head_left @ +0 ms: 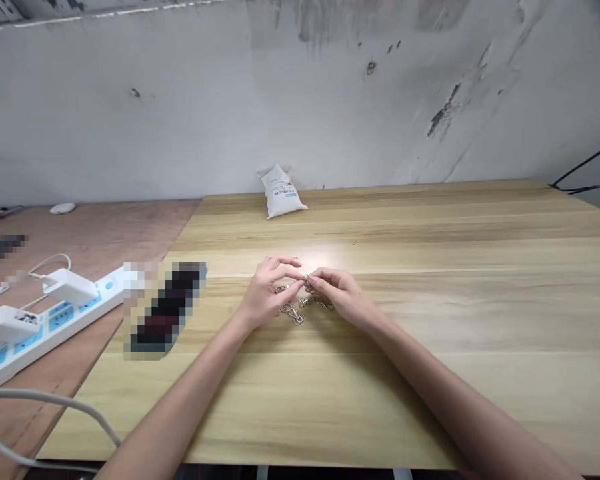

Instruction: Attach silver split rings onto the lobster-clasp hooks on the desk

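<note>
Metal clasp (309,285), pinched btwn thumb & index of L hand (269,291) and R hand (347,297). Prob. light, stiff, slippery; best gripped at ends.

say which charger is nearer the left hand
The upper charger in the picture; the other charger, with a dark patch, sits farther from the left hand.

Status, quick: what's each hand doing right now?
Left hand: at a small metal piece; whether it grips cannot be told.
Right hand: closed, pinching that same piece.
</note>
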{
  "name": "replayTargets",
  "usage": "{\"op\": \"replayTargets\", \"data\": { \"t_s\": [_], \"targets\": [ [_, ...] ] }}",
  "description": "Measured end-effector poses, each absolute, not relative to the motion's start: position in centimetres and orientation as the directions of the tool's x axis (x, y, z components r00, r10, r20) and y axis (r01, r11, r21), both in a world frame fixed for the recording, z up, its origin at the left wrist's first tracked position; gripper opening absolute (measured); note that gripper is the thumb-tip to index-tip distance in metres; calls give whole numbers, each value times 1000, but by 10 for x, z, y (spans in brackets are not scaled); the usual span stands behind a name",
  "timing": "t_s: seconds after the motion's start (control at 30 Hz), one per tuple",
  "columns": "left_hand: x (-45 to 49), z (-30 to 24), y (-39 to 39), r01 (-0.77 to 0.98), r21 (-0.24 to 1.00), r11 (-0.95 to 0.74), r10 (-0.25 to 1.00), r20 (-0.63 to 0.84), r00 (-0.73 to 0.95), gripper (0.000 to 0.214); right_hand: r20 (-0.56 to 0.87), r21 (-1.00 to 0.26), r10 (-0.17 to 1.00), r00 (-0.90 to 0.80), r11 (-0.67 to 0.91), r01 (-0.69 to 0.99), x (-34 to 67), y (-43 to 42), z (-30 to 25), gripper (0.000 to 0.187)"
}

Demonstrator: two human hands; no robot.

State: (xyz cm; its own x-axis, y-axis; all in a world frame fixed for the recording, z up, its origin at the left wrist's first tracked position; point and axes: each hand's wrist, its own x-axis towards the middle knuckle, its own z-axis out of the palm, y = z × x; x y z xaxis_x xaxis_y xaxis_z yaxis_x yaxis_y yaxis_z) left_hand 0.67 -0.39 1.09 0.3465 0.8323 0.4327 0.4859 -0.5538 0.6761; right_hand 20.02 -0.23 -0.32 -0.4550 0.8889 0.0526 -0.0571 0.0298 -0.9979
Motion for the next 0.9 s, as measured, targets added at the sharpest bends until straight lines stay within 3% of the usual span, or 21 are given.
{"op": "replayTargets", "data": {
  "t_s": [0.43,0.9],
  "targets": [
    [7,11,-6,411,825,-389,900,244,361,10,128,-978,891,-436,186,93,199,-6,-3,34],
    [4,13,-4,433,805,-407,903,283,322,7,49,-998,861,-506,58,2,203,-4,0,32]
  ]
}}
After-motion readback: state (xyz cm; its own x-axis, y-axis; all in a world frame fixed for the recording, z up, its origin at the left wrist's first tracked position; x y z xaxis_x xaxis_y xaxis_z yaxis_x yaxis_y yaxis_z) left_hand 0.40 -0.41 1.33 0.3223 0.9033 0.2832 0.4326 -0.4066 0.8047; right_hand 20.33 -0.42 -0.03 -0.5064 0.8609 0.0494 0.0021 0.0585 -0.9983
